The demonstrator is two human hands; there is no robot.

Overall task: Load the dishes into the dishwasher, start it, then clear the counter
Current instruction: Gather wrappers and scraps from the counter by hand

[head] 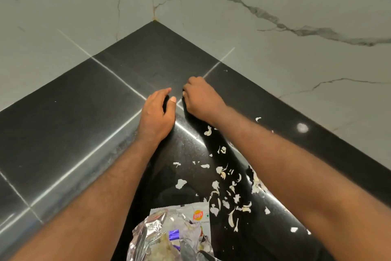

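The clearing of the desk was judged to be the step in hand; no dishwasher or dishes were shown. The left hand was set edge-down on the stone near the corner, its grip loosely cupped and apart, with nothing seen in it. The right hand was placed just beside it, its fingers curled under. Whether anything was clamped inside could not be told. The peel scraps were strewn nearer the person, beneath and beside the right forearm, and the torn crisp packet was found at the near edge of the view.

The scraps would best be drawn together with the side of one hand kept low and light against the surface, towards the cupped palm or the open packet. Flakes so thin would likely be lifted and scattered by a quick sweep, and some might be caught in the seams.

The desk was seen to be polished black stone, glossy, crossed by pale seams. The walls were pale marble, veined in grey. The scraps were papery, curled and off-white. The packet was crinkled silver foil, ripped wide.
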